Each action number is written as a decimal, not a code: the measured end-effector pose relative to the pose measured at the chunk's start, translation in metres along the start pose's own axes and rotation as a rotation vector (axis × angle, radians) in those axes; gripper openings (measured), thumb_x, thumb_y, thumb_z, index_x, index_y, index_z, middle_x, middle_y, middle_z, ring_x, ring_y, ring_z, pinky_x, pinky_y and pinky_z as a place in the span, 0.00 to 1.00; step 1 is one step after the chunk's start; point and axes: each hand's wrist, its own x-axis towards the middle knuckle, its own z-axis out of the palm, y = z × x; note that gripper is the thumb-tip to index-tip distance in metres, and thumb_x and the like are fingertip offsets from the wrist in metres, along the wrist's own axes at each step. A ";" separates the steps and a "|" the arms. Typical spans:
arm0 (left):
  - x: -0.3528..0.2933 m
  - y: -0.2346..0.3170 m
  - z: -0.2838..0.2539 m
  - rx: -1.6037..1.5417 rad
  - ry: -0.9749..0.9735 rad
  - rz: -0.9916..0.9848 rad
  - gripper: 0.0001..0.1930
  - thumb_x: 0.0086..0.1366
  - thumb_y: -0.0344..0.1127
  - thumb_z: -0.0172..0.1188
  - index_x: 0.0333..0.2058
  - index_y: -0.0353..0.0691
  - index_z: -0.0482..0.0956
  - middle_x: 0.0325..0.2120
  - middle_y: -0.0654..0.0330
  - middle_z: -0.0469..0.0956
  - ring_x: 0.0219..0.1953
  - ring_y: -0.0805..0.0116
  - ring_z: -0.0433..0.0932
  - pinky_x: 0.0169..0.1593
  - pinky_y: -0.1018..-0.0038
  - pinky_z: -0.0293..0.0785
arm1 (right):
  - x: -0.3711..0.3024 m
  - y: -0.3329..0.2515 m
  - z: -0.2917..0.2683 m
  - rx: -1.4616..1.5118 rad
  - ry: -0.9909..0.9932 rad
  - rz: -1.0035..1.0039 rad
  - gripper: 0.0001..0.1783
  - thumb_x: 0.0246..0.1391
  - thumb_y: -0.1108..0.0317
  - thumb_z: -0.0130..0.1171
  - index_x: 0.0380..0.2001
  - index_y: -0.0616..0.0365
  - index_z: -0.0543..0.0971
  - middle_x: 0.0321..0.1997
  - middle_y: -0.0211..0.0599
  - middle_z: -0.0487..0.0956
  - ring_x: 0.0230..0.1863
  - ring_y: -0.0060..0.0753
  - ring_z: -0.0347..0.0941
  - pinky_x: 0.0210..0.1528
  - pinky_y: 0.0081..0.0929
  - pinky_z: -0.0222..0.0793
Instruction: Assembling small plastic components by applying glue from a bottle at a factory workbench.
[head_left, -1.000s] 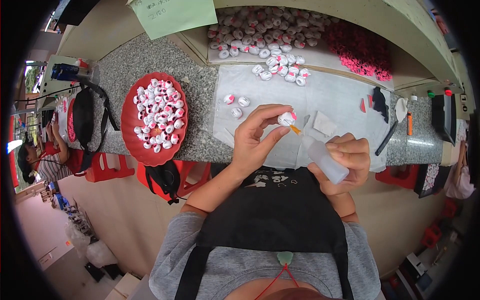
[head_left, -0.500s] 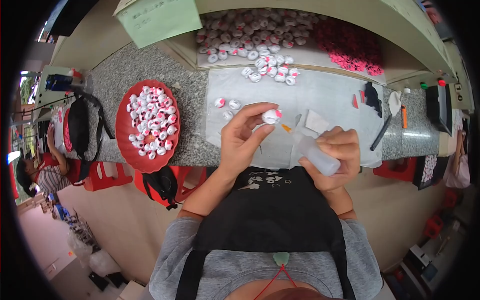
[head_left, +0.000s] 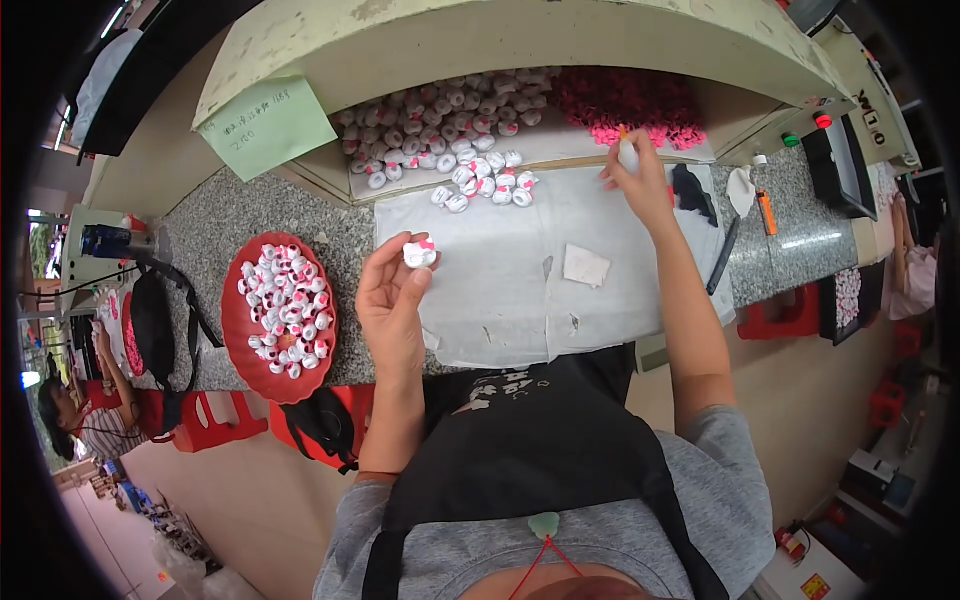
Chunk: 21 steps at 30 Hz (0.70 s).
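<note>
My left hand [head_left: 393, 300] pinches a small white ball-like piece [head_left: 420, 255] with pink on its top, between thumb and fingertips, over the left part of the white sheet. At the far right, my right hand [head_left: 643, 185] is closed round a whitish squeeze bottle [head_left: 628, 155], its orange tip pointing up and away from me. That bottle is at the front of a heap of small bright pink pieces [head_left: 655, 125] on the shelf. Many similar white pieces [head_left: 430, 125] are heaped beside the pink ones, and several [head_left: 485, 185] spill onto the sheet's far edge.
Left of the sheet [head_left: 490, 310] stands a red scalloped dish [head_left: 232, 330] full of white-and-pink pieces. A folded white pad [head_left: 586, 266] lies mid-sheet. To the right are a black cloth scrap [head_left: 693, 192], a dark stick-like tool [head_left: 722, 257] and an orange lighter [head_left: 767, 213]. A green note [head_left: 268, 128] hangs from the shelf.
My right hand has carried the bottle from near my body out to the pink heap, turning its tip away from me. My left hand has moved left with the white piece, apart from the bottle.
</note>
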 end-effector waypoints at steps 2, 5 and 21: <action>-0.003 -0.001 0.002 -0.008 -0.010 -0.025 0.18 0.49 0.19 0.50 0.41 0.30 0.63 0.38 0.51 0.68 0.40 0.68 0.69 0.45 0.73 0.65 | 0.029 0.011 0.005 -0.244 0.054 -0.002 0.13 0.38 0.75 0.53 0.32 0.59 0.68 0.24 0.36 0.69 0.31 0.28 0.70 0.24 0.22 0.68; -0.001 -0.003 0.005 -0.001 -0.036 -0.024 0.18 0.49 0.18 0.50 0.41 0.30 0.63 0.38 0.51 0.67 0.40 0.68 0.68 0.45 0.74 0.65 | 0.059 0.019 0.016 -0.878 0.245 -0.448 0.11 0.35 0.70 0.55 0.28 0.59 0.72 0.23 0.45 0.72 0.26 0.42 0.71 0.24 0.33 0.67; -0.003 -0.006 0.001 0.030 -0.076 -0.110 0.17 0.49 0.20 0.51 0.40 0.31 0.64 0.37 0.54 0.68 0.38 0.70 0.68 0.44 0.74 0.66 | 0.022 0.001 0.022 -0.475 0.156 -0.345 0.12 0.36 0.74 0.54 0.30 0.60 0.71 0.23 0.37 0.73 0.23 0.31 0.68 0.25 0.23 0.63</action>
